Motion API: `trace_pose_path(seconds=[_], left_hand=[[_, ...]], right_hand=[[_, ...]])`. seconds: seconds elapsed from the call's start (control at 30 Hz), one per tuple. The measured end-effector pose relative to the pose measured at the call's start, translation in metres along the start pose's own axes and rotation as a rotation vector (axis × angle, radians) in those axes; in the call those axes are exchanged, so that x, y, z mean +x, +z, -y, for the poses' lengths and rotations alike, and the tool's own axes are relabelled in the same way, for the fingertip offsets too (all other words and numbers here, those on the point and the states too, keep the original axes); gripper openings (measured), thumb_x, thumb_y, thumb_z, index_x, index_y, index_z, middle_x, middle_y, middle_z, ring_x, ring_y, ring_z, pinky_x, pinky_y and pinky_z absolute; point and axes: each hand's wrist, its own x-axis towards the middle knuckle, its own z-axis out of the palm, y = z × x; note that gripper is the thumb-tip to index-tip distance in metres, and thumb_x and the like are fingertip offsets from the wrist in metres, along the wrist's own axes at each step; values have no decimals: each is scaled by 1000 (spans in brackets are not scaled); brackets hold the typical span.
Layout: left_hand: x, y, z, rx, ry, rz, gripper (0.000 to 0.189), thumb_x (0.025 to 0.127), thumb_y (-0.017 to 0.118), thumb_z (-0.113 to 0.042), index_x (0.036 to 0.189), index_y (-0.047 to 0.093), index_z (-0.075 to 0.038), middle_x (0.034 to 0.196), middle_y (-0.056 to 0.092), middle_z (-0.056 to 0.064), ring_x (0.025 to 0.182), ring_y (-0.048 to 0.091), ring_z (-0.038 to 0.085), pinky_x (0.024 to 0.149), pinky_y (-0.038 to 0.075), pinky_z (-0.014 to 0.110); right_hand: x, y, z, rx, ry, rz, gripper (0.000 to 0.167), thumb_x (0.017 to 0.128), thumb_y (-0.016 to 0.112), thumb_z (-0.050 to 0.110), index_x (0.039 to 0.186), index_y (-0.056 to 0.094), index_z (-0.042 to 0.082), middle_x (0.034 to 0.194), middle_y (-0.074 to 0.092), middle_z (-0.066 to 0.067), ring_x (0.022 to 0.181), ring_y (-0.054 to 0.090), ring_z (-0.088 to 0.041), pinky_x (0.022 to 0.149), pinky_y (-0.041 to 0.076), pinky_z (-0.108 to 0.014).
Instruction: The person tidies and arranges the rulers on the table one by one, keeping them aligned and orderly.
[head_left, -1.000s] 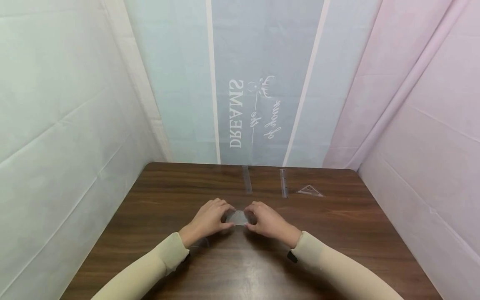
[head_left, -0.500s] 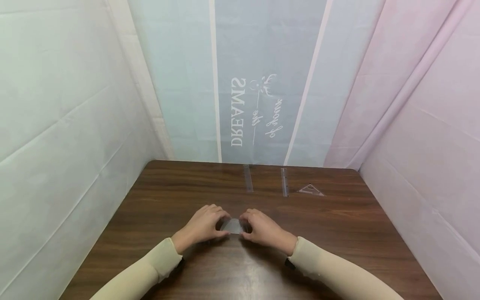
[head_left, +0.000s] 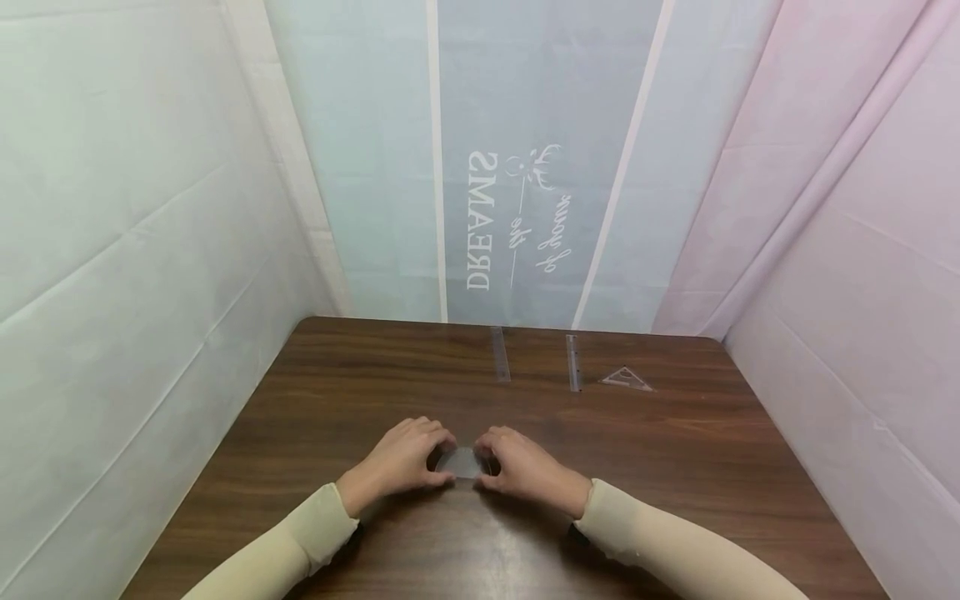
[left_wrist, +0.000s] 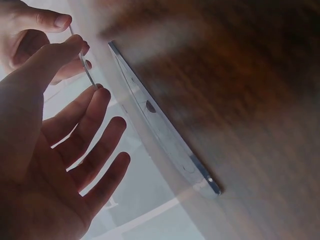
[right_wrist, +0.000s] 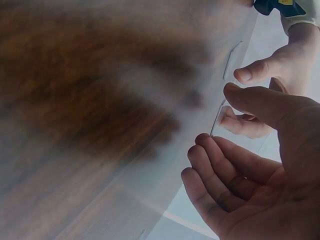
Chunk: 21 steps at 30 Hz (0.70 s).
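Observation:
A clear plastic protractor (head_left: 462,463) with a rounded far side and flat near side is held just above the table, between both hands. My left hand (head_left: 406,454) pinches its left end between thumb and fingertip. In the left wrist view, the other fingers fan out away from it. Its right end is pinched by my right hand (head_left: 529,467), as the right wrist view also shows. Both wrist views see the protractor (right_wrist: 218,118) nearly edge-on. Another clear plastic piece (left_wrist: 162,127), straight along one edge, lies on the table near my left hand; the head view hides it.
Two clear rulers (head_left: 573,363) lie toward the far edge of the brown wooden table (head_left: 360,367); the left ruler (head_left: 501,354) is fainter. Right of them lies a clear set square (head_left: 627,380). Cloth walls (head_left: 382,167) stand at the back and both sides.
Both hands have moved nearer the body and slightly left with the protractor between them. The rulers and set square lie where they were; the head view has shifted slightly.

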Motion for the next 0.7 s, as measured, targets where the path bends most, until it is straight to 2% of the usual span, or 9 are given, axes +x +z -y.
trace_pose_path(seconds=[0.13,0.37,0.7], left_hand=[[-2,2,-1,3,8,9,44,90,86,-51,120,76,-20,115,72,-6,108,65,15,98,55,42],[-3,3,-2,0,18,35,45,89,86,-53,119,75,-21,117,71,-6,107,65,15,96,56,41],[-2,6,-4,51,29,40,45,87,87,-54,117,75,-22,116,71,-7,105,66,15,94,56,40]], right_hand=[[-2,3,2,7,-4,5,30,90,91,24,110,73,10,94,61,6,83,51,-5,71,49,-25],[-3,8,2,-8,-3,18,32,90,91,27,111,74,9,91,58,8,79,48,-5,68,46,-23],[-2,11,5,-50,-7,14,36,88,92,26,112,74,5,94,62,2,81,50,-6,71,48,-23]])
